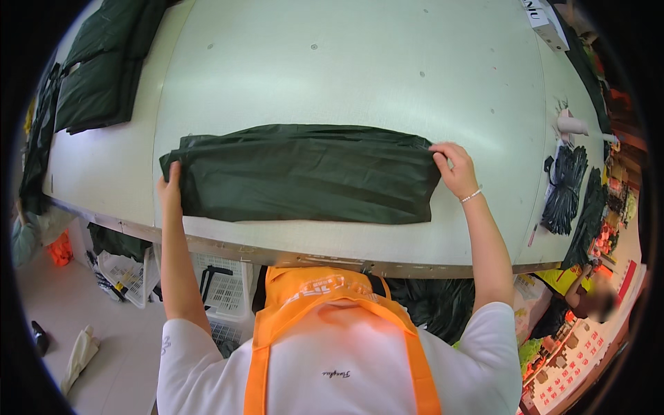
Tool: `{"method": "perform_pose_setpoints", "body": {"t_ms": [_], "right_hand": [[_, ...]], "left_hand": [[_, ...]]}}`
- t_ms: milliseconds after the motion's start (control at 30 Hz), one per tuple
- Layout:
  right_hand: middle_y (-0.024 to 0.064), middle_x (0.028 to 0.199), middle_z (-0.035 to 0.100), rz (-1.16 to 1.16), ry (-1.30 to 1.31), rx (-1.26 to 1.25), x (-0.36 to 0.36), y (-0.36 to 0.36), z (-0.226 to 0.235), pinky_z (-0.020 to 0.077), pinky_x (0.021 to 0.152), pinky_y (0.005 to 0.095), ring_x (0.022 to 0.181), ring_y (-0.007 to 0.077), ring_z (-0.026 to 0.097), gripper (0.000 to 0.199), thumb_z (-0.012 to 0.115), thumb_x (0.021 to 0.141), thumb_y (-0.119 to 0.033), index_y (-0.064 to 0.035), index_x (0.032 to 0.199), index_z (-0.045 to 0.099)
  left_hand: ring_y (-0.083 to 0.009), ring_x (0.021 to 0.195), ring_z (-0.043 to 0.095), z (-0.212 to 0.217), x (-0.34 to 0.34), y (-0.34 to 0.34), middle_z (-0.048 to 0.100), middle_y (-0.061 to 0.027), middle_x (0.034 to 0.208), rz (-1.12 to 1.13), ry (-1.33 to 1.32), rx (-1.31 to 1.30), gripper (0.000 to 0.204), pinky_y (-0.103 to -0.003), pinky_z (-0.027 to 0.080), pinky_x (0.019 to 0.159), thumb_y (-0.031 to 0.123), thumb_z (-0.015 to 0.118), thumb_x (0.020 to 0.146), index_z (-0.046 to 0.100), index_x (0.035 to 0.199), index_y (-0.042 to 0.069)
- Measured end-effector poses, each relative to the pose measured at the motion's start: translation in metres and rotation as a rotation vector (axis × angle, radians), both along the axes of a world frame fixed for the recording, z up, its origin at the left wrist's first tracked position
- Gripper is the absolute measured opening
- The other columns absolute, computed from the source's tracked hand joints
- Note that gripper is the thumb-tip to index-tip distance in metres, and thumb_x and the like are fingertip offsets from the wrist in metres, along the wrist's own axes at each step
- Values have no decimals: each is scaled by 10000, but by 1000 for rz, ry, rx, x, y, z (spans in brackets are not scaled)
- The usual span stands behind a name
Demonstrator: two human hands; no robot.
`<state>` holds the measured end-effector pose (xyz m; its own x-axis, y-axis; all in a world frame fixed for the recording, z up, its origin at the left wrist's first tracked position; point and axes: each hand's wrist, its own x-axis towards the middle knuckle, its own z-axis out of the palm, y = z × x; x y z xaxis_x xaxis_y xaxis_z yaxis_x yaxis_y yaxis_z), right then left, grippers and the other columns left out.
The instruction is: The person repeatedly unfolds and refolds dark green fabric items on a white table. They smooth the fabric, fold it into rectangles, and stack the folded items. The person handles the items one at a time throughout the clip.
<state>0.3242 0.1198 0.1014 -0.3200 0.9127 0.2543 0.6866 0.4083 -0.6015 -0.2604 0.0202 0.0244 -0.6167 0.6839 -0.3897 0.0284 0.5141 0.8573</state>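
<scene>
A folded dark green piece of thin, slightly shiny fabric [304, 176] lies lengthwise across the pale worktable [346, 83] in front of me. My left hand [170, 185] grips its left end, the thumb on top and the other fingers hidden beneath. At the opposite end, my right hand [455, 168] pinches the upper right corner between thumb and fingers. Several layers show along the far edge, where the cloth is a little creased. Its near edge rests flat, a short way in from the table's front edge.
Folded dark green pieces [100, 90] are stacked at the far left. On the right lie a bundle of black strips [566, 190] and a pale roll [573, 124]; a white box [546, 26] sits farther back. White plastic baskets [225, 287] stand under the table's front edge. Another person is at the right.
</scene>
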Motion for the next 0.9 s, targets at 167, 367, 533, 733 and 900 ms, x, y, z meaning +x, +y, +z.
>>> {"method": "perform_pose_setpoints", "body": {"t_ms": [167,367,533,733,900], "right_hand": [[73,632,531,265,-126,154,20,0,-32,428,667,362,610,267,520,238,593,837,-118,-32,631,507],[67,687,549,399,-62,167,28,-24,-24,450,672,379,683,249,575,324,546,902,-275,-70,661,477],[58,716,550,431,47,74,34,-27,-29,472,651,356,722,246,602,315,575,885,-299,-67,691,486],[63,661,517,399,42,69,42,-22,-41,445,607,340,617,238,545,293,592,874,-277,-68,694,494],[66,646,533,325,4,-83,34,-17,-32,428,607,325,574,226,529,238,603,856,-211,-53,694,531]], "left_hand": [[-218,960,542,-28,-3,-21,609,-141,1056,191,445,59,718,-322,414,896,564,294,962,584,1081,-82],[-257,977,547,-22,22,-13,603,-161,1063,335,452,83,789,-356,413,915,610,245,946,556,1120,-94],[-276,1047,553,-13,33,-1,583,-189,1151,332,386,34,790,-369,435,925,605,238,944,523,1197,-88],[-284,1013,550,-12,37,5,585,-192,1125,317,411,-13,819,-383,432,905,622,240,938,527,1168,-109],[-295,1029,549,-11,36,5,587,-192,1129,323,406,-29,813,-391,431,904,614,220,941,536,1163,-102]]}}
